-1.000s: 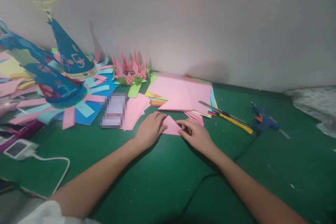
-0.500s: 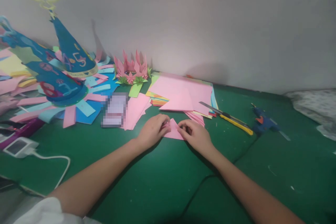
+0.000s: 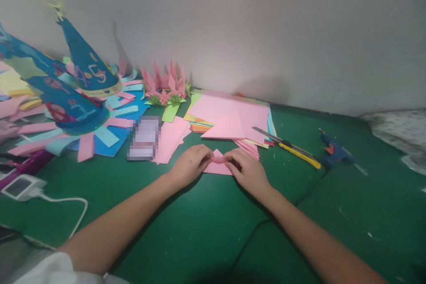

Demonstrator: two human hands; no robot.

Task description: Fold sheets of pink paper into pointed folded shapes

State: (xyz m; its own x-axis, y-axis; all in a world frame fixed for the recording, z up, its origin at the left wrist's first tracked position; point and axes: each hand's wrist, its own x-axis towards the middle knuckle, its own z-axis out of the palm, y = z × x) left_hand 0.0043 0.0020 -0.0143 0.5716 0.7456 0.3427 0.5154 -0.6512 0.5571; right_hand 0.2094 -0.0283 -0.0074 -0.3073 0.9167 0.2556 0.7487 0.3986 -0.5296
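Note:
A small piece of pink paper point(image 3: 218, 168) lies on the green table point(image 3: 199, 226), with a flap of it curled up between my hands. My left hand point(image 3: 190, 163) pinches the flap at its left end. On the other end, the fingers of my right hand point(image 3: 248, 169) are closed in a pinch too. The paper's peak shows just beyond the fingertips, and its lower edge lies flat. Past my hands are larger pink sheets point(image 3: 226, 113) and a fanned stack of pink slips point(image 3: 171, 140).
A yellow utility knife point(image 3: 299, 155) and a blue glue gun point(image 3: 337, 153) lie to the right. Blue cone hats point(image 3: 86, 60), a pink and green paper crown point(image 3: 165, 86), a blurred phone point(image 3: 144, 138) and a white corded device point(image 3: 25, 186) are on the left. A wall point(image 3: 299, 31) stands behind.
The flap of the pink paper has curled up into a band between my fingertips. My two hands have drawn slightly closer along it. The view has shifted a little.

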